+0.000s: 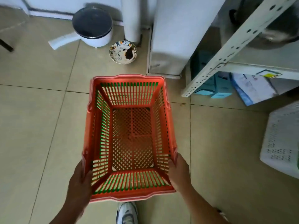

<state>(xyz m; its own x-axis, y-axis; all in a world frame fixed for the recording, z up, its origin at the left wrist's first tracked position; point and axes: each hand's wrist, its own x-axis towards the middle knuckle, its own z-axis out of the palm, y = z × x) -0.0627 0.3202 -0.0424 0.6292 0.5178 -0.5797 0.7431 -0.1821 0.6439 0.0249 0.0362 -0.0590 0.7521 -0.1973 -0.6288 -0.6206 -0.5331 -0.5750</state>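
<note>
An empty orange plastic basket (127, 81) with slotted walls and a lattice bottom is held above the tiled floor, in the middle of the view. My left hand (80, 180) grips its near left rim, thumb inside the wall. My right hand (178, 172) grips the near right rim in the same way. Nothing lies in the basket.
A white pedal bin (93, 25) with a dark lid stands at the back left. A patterned bowl (123, 51) with dark scraps lies on the floor behind the basket. A white metal shelf rack (226, 54) with boxes beneath is at the right; a white basket (281, 143) lies further right. My shoe (127, 212) shows below.
</note>
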